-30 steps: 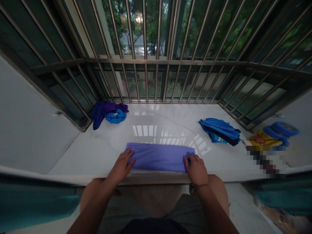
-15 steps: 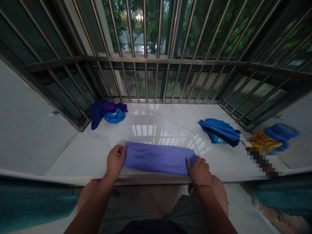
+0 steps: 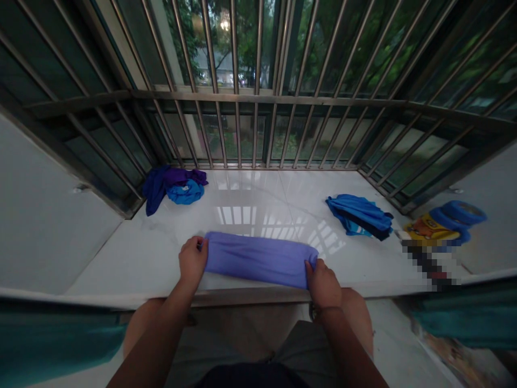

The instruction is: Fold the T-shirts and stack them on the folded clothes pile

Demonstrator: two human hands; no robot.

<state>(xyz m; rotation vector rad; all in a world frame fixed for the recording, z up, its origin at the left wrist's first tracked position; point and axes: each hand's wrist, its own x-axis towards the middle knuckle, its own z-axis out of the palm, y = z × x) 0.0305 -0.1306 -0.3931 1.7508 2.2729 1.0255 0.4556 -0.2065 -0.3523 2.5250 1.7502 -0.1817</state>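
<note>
A purple cloth (image 3: 258, 260), folded into a long flat strip, lies across the front of the white sill. My left hand (image 3: 194, 260) pinches its left end between thumb and fingers. At the other end my right hand (image 3: 323, 280) grips the right edge, thumb on top and the remaining fingers curled beneath or behind it. A few shallow creases run along the strip. Whether it is a garment or a plain piece of fabric, I cannot tell.
Crumpled blue and purple clothes (image 3: 183, 186) lie at the back left of the sill (image 3: 258, 194). Folded blue clothes (image 3: 361, 215) sit at the right, near a blue and yellow container (image 3: 444, 223). Metal bars (image 3: 266, 99) close off the window. Teal curtains (image 3: 56, 339) hang on both sides.
The cloth's right end has drawn in slightly toward the left, with my right hand on it. My left hand keeps its pinch. The whole view has shifted a little.
</note>
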